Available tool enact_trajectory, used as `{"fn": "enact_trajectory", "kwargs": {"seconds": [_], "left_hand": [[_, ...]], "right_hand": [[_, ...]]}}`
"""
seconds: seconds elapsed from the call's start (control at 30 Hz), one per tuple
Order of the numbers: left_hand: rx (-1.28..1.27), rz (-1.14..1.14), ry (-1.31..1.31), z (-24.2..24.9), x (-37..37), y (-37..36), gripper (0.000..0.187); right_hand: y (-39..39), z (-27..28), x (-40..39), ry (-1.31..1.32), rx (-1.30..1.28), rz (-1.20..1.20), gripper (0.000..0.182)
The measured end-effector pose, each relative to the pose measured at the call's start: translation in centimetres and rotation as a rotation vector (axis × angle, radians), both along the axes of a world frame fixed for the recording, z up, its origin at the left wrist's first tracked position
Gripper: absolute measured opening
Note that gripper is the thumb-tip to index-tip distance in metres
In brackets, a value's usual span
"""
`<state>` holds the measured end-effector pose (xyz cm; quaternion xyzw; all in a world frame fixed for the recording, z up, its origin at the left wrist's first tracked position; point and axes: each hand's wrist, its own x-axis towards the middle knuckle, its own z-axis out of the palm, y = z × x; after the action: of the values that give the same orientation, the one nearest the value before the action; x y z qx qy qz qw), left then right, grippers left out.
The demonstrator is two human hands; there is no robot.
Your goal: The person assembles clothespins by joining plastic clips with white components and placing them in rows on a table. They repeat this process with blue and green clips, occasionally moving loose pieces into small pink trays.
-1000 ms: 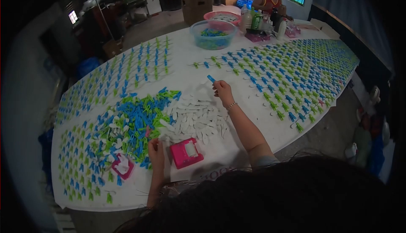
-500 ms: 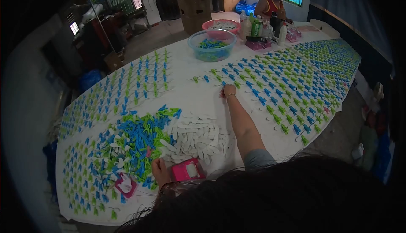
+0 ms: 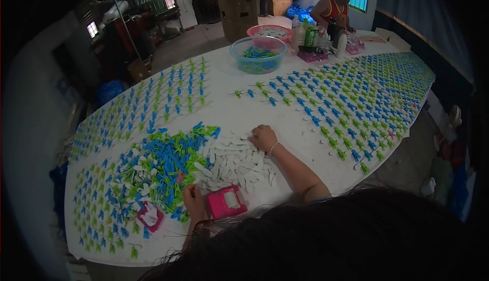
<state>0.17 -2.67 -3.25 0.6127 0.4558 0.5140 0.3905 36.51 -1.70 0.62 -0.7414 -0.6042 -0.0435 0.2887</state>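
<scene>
Across the wide white table (image 3: 219, 92), the person's right hand (image 3: 263, 139), a bracelet (image 3: 274, 148) at its wrist, is down at the top edge of a heap of white strips (image 3: 237, 164), fingers bent. Whether they have closed on a strip, I can't tell. Well apart from it, the left hand (image 3: 193, 202) is low between the loose clips (image 3: 170, 156) and a pink box (image 3: 224, 203), its fingers bent close together; whether anything is pinched there I can't make out.

The clips, mostly blue and green, lie in a tangle beside the strips, with more white bits mixed in on the far left. Near the tangle's lower edge sits a pink dish (image 3: 150, 216) with white pieces in it. Rows of clips cover both sides of the table, the left rows (image 3: 178, 85) and the right rows (image 3: 351, 102).

Farther up stand a clear tub (image 3: 259, 68) of clips, a pink basin (image 3: 250, 32) just behind it, and some bottles (image 3: 309, 36). Another person (image 3: 333, 12), in a dark cap, is at the far end.
</scene>
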Motion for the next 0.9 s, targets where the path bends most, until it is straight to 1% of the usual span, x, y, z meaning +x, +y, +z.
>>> {"fn": "enact_trajectory", "kwargs": {"seconds": [0.07,0.1,0.23,0.3,0.33,0.4,0.43,0.5,0.53,0.6,0.63,0.7,0.73,0.8,0.83,0.87,0.9], "left_hand": [[0.025,0.013,-0.017,-0.2,0.1,0.0,0.013],[0.049,0.024,-0.033,0.1,0.4,-0.2,0.012],[0.019,0.027,-0.022,0.9,0.4,-0.7,0.012],[0.062,-0.005,-0.041,0.4,0.2,-0.3,0.012],[0.060,0.001,-0.043,0.1,0.2,-0.2,0.012],[0.073,-0.028,-0.110,-0.2,0.1,-0.1,0.012],[0.065,-0.013,-0.109,-0.1,0.1,-0.2,0.012],[0.138,0.053,-0.106,0.2,0.1,-0.2,0.010],[0.128,0.074,-0.102,0.6,0.0,-0.3,0.010],[0.308,0.136,-0.068,1.7,-0.1,-0.5,0.009],[0.300,0.155,-0.060,2.8,-0.1,-0.8,0.009],[0.340,0.037,0.041,6.0,0.0,-1.7,0.013],[0.264,-0.037,0.038,7.5,0.4,-2.0,0.011],[0.101,-0.194,-0.022,9.4,1.5,-2.4,0.009],[0.016,-0.279,-0.080,10.0,2.0,-2.6,0.009],[0.003,-0.255,-0.080,10.9,2.5,-3.1,0.009],[-0.050,-0.380,-0.118,11.9,2.9,-3.6,0.009]], "right_hand": [[-1.7,0.3,-2.6,-0.011,-0.008,-0.039,0.020],[-2.1,0.3,-3.2,-0.021,-0.016,-0.079,0.018],[-3.3,0.7,-4.1,-0.095,-0.017,-0.111,0.013],[-3.5,0.6,-3.8,0.025,0.029,-0.107,0.012],[-3.4,0.2,-3.4,0.022,0.027,-0.101,0.012],[-3.1,-0.9,-2.1,0.258,0.260,-0.134,0.012],[-3.6,0.0,-2.3,0.260,0.249,-0.121,0.012],[-5.0,2.2,-3.2,0.519,0.244,-0.032,0.014],[-5.5,2.9,-3.9,0.524,0.228,-0.015,0.014],[-6.4,4.1,-5.5,1.152,0.117,0.177,0.014],[-7.0,4.8,-6.4,1.158,0.098,0.189,0.014],[-8.4,5.9,-8.3,1.174,0.009,0.340,0.014],[-8.8,5.8,-9.3,1.181,-0.014,0.353,0.014],[-9.5,5.7,-11.4,0.879,0.099,0.467,0.013],[-10.0,6.2,-12.2,0.885,0.076,0.484,0.013],[-10.5,6.9,-13.1,0.763,0.095,0.531,0.013],[-10.9,7.2,-13.8,0.641,0.117,0.577,0.012]]}}
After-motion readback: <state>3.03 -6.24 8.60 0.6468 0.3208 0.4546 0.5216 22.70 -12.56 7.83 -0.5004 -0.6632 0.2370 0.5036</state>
